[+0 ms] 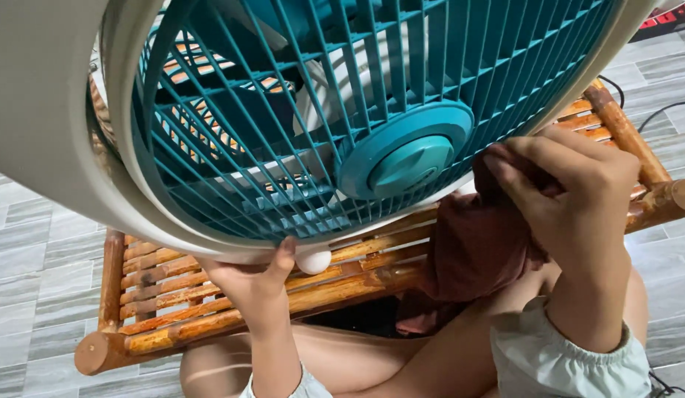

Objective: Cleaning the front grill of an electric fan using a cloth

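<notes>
A box fan with a white housing (55, 140) and a teal grille (298, 118) fills the upper view, tilted toward me. My left hand (250, 276) grips the fan's lower rim from below, thumb up beside a small white knob (313, 260). My right hand (571, 191) is closed on a dark maroon cloth (475, 250) and presses it against the fan's lower right rim, near the round teal hub (409, 158). The cloth hangs down toward my lap.
A low bamboo slatted table (210, 295) lies under the fan, across my bare knees (342, 361). Grey tiled floor (33, 265) surrounds it. Black cables (652, 110) run over the tiles at the right.
</notes>
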